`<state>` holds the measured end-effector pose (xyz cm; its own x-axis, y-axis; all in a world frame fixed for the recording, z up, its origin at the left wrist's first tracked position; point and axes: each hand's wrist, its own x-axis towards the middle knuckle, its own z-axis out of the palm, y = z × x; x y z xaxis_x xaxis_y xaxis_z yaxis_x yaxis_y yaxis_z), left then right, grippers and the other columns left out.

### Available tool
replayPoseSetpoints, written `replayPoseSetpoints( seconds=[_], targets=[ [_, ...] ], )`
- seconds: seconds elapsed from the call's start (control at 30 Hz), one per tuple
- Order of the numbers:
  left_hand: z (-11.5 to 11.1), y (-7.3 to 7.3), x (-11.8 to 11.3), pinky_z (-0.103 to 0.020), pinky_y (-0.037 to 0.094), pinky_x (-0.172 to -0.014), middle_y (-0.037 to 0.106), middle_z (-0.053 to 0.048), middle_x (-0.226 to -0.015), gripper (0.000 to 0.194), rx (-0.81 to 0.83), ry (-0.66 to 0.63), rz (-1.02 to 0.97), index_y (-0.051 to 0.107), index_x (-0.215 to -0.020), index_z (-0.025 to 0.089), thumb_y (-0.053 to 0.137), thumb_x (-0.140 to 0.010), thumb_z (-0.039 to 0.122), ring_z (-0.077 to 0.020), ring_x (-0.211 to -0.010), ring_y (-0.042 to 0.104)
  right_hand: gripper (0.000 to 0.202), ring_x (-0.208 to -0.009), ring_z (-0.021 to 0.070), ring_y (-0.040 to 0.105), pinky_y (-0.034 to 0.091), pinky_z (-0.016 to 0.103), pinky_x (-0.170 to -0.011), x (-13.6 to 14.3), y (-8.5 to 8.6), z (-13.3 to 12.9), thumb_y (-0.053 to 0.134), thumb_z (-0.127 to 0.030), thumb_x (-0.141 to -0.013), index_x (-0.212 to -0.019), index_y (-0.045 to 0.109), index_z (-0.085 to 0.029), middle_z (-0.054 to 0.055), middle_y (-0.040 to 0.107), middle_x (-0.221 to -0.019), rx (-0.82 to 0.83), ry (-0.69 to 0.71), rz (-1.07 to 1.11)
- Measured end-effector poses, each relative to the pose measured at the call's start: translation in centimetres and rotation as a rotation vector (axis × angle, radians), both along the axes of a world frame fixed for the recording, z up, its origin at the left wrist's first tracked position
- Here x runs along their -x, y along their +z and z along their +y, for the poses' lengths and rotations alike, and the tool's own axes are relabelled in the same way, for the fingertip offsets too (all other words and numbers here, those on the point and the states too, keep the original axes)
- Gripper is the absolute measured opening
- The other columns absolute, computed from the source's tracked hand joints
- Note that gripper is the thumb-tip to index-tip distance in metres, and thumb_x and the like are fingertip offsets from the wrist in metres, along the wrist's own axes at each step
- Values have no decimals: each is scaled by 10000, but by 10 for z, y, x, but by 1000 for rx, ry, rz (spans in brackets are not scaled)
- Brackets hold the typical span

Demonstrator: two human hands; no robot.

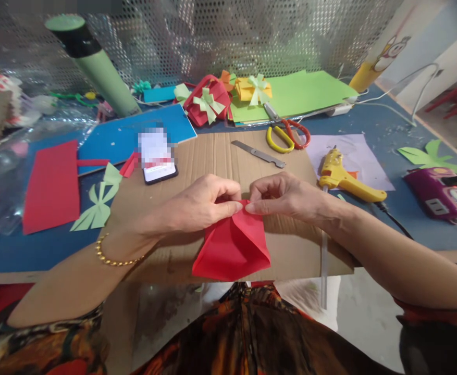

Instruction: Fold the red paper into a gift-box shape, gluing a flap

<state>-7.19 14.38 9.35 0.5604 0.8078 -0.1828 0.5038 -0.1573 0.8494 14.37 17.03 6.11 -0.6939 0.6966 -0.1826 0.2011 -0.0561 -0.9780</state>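
A folded red paper piece (234, 247) lies over the front part of the cardboard sheet (208, 156), its wide end toward me. My left hand (208, 200) pinches its narrow far end between thumb and bent fingers. Close beside it, my right hand (281, 195) pinches the same end from the other side. The two thumb tips almost meet on the paper, and my fingers hide the far edge. A metal blade (258, 154) rests on the cardboard beyond my hands. Right of it sits a yellow hot glue gun (345, 177) with a clear glue stick (324, 250).
Scissors (286, 136) lie behind the blade. A phone (158, 156), red paper (52, 187) and a green paper bow (97, 205) are at left. Farther back are a tall green bottle (99, 67), small paper bags with bows (208, 101) and green sheets (310, 94). A purple power box (441, 192) stands right.
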Motion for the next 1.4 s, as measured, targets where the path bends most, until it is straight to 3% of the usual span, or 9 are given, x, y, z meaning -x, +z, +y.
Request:
replayPoseSetpoints(
  seconds=[0.5, 0.8, 1.0, 1.2, 1.4],
  targets=[
    [1, 2, 0, -219, 291, -498, 480, 32, -603, 270, 19, 19, 16, 494, -629, 187, 597, -875, 226, -94, -574, 428, 385, -595, 96, 456, 323, 259, -520, 2, -7, -2, 778, -496, -802, -662, 571, -203, -21, 562, -644, -150, -58, -65],
    [3, 2, 1, -215, 321, -512, 519, 22, -643, 238, 47, 20, 44, 527, -670, 182, 574, -893, 251, -103, -602, 467, 385, -703, 125, 552, 440, 265, -622, -3, 0, 2, 792, -523, -846, -730, 665, -179, 23, 657, -737, -108, 24, -50],
    [3, 0, 3, -217, 323, -506, 511, 21, -635, 263, 29, 26, 31, 512, -650, 187, 580, -895, 256, -101, -595, 455, 474, -606, 90, 456, 350, 256, -548, -5, 3, 4, 692, -571, -922, -659, 603, -187, -21, 555, -638, -170, 32, -61],
    [6, -2, 5, -218, 317, -496, 505, 25, -621, 267, 25, 37, 8, 505, -634, 186, 598, -877, 247, -97, -581, 450, 228, -692, 131, 613, 480, 271, -617, -11, 5, 5, 804, -374, -782, -854, 696, -187, 17, 721, -785, -106, 62, -78],
    [9, -7, 7, -236, 298, -495, 523, 20, -619, 245, -62, 130, 2, 566, -644, 177, 598, -872, 259, -102, -573, 450, 100, -608, 139, 580, 424, 277, -540, -2, -5, 0, 695, -292, -765, -751, 648, -205, 12, 663, -677, -325, -186, -123]
  ],
)
